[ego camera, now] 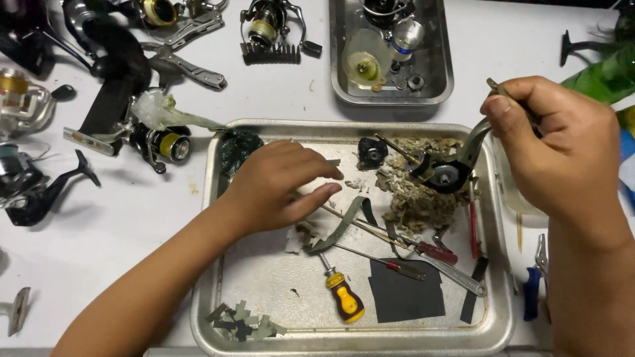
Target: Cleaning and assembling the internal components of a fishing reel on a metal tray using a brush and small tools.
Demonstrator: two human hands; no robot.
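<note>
My right hand [559, 142] grips the metal stem of a fishing reel body [444, 173] and holds it over a heap of greyish debris [417, 192] in the large metal tray [211, 218]. My left hand [278, 185] reaches into the tray, fingers curled and pinched near small scraps beside a grey-green strip [340, 228]. Whether it holds a scrap is hidden. A yellow-handled screwdriver [344, 297], two red-handled screwdrivers [433, 251], a wrench [456, 274] and a black sheet [405, 291] lie in the tray.
A smaller metal tray [337, 59] at the back holds reel parts. Several fishing reels [155, 139] and pliers [188, 46] lie on the white table at left. A green object [605, 76] is at right, blue-handled pliers [534, 284] beside the tray.
</note>
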